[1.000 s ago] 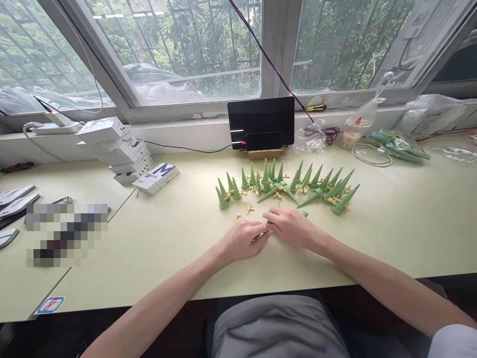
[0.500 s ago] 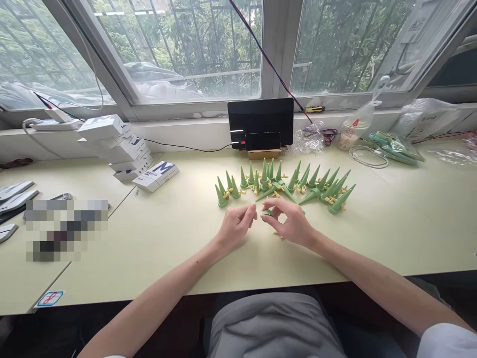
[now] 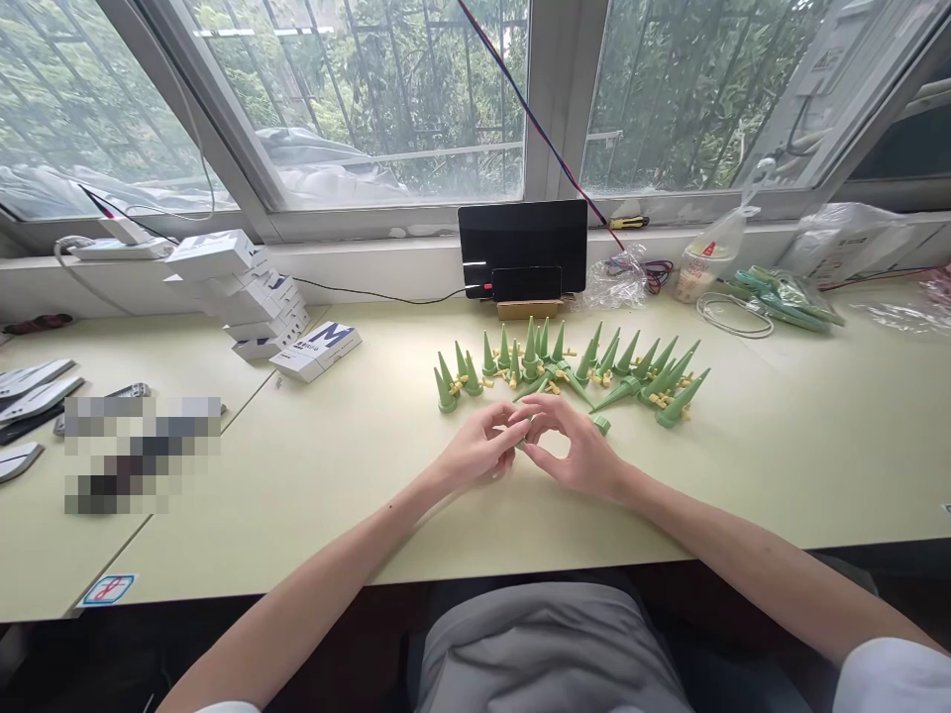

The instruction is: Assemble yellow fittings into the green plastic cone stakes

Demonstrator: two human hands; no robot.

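Observation:
My left hand (image 3: 475, 443) and my right hand (image 3: 583, 451) meet above the table, fingertips touching. Pinched between them is a small green plastic cap (image 3: 523, 441), mostly covered by the fingers. Just behind my right hand lies another green piece (image 3: 600, 425), partly hidden. Beyond both hands, several green cone-shaped watering spikes (image 3: 531, 352) with yellow valves stand or lie in a wide cluster. A group of spikes (image 3: 446, 396) stands at its left end, and a tilted spike (image 3: 680, 401) is at its right end.
A black tablet (image 3: 522, 238) with a phone (image 3: 527, 284) in front leans by the window. White boxes (image 3: 245, 292) are stacked at left, with one box (image 3: 319, 351) lying apart. A bagged cup (image 3: 702, 269) and green packets (image 3: 788, 297) sit at back right.
My left hand has moved right and its fingers have come onto the green cap in my right hand. The green piece behind my right hand shows more. The view has shifted slightly.

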